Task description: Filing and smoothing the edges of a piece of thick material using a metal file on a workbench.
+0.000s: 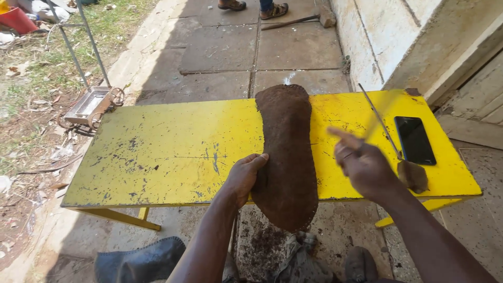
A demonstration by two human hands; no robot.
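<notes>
Pavement slabs (pixel 220 52) of worn grey stone run under a long yellow table (pixel 157 152), its paint chipped and spotted dark. Across the table, from far edge to near edge and hanging over the near side, lies a brown sole-shaped piece (pixel 285 157) of rough fibrous material. The left hand (pixel 243 178) grips its left edge near the table's front, fingers (pixel 259 157) curled over the rim of the piece and thumb beneath. The right hand (pixel 364 165) hovers just right of the piece, blurred, index finger pointing out; the other fingers seem closed on a thin metal rod (pixel 380 123), though the blur leaves the grip uncertain. A black phone (pixel 415 140) lies flat near the table's right end. Just below it sits a small brown scrap (pixel 413 175), close to the right hand.
</notes>
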